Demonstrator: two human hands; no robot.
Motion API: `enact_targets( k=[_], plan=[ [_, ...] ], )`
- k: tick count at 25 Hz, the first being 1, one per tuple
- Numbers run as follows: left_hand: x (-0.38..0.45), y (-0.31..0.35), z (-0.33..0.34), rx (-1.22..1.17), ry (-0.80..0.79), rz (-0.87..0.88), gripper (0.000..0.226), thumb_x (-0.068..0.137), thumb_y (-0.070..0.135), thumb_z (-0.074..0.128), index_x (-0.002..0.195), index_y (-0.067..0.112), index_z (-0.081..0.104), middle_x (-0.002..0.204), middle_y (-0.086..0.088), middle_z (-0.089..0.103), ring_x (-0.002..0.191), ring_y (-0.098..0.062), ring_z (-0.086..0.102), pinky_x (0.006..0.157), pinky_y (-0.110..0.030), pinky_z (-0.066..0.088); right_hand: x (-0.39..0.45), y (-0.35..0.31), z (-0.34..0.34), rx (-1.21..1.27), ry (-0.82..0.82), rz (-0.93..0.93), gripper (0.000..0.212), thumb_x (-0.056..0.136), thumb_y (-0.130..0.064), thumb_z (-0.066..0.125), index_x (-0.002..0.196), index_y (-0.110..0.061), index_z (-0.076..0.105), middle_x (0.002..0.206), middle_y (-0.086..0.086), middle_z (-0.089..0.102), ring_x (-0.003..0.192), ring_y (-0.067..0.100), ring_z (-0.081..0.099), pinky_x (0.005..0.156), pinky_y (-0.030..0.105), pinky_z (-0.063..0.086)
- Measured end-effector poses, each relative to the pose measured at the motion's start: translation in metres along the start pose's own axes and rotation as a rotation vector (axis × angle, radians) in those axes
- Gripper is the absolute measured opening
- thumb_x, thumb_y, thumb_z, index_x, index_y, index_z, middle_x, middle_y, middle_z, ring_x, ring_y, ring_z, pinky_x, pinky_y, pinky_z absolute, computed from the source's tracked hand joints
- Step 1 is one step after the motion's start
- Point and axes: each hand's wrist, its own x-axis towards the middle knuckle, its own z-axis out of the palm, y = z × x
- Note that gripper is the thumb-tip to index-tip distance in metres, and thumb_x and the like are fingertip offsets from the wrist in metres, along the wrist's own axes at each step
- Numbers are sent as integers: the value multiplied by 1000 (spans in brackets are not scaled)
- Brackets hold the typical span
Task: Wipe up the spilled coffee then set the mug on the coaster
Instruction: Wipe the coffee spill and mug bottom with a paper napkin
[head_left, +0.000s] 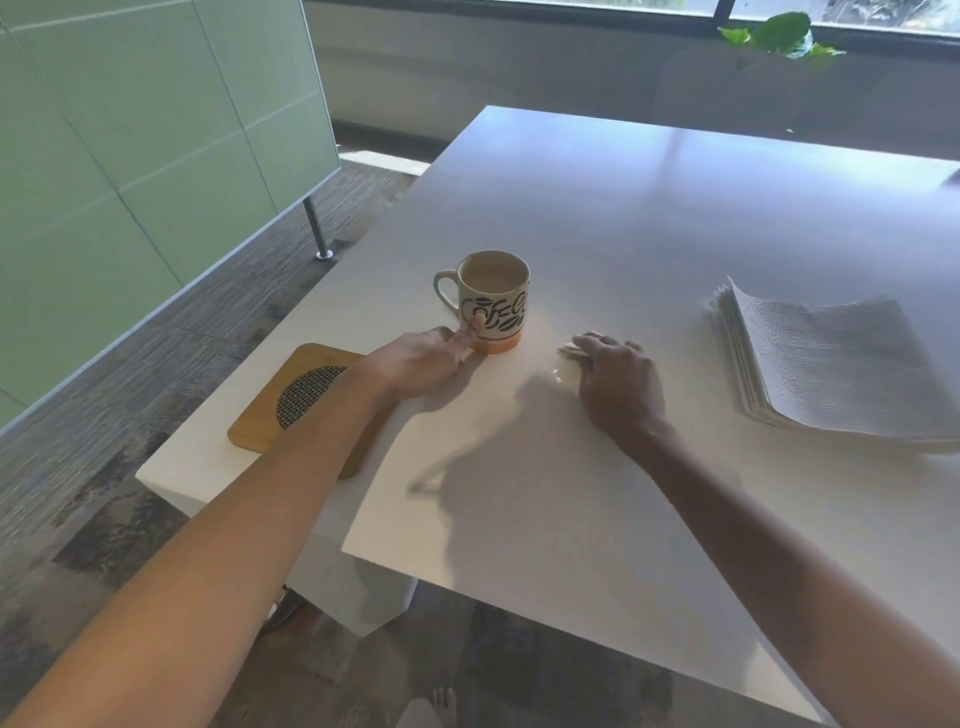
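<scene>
A cream mug (493, 301) with black coffee lettering and an orange base stands upright on the white table (623, 208), holding light brown coffee. My left hand (421, 364) rests beside it, thumb touching the mug's lower wall, fingers not around it. My right hand (621, 384) presses a folded paper towel (571, 349) flat on the table right of the mug; only the towel's edge shows under the fingers. A small wet glint of spill (556, 375) lies just left of that hand. The wooden coaster (291, 400) with a dark woven centre lies at the table's left corner, partly under my left forearm.
A stack of paper towels (831, 364) lies on the table at the right. A green partition panel (130, 156) on a metal leg stands to the left over carpet. A plant (779, 34) sits by the window at the back. The table's near edge runs diagonally below my forearms.
</scene>
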Motion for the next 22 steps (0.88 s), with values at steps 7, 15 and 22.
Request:
enact_targets(
  k=[7, 15, 22],
  plan=[
    [0, 0, 0, -47, -24, 18, 116, 46, 110, 29, 119, 24, 55, 131, -5, 65, 118, -23, 66, 107, -54, 48, -40, -36, 15, 89, -13, -226, 44, 84, -11, 46, 117, -22, 72, 124, 5, 70, 113, 32, 63, 96, 44, 46],
    [-5, 3, 3, 17, 16, 9, 130, 44, 111, 24, 129, 19, 59, 127, -7, 68, 123, -22, 62, 107, -48, 48, -127, -109, 12, 234, -175, -461, 50, 82, -3, 55, 128, -20, 66, 129, 5, 67, 109, 30, 58, 97, 47, 45],
    [-10, 0, 5, -52, 27, -12, 127, 49, 108, 34, 138, 20, 54, 140, -4, 63, 134, -20, 55, 114, -47, 41, -181, -124, -9, 420, -426, -674, 61, 75, -2, 57, 133, -20, 61, 138, 1, 61, 117, 22, 49, 100, 43, 40]
  ],
)
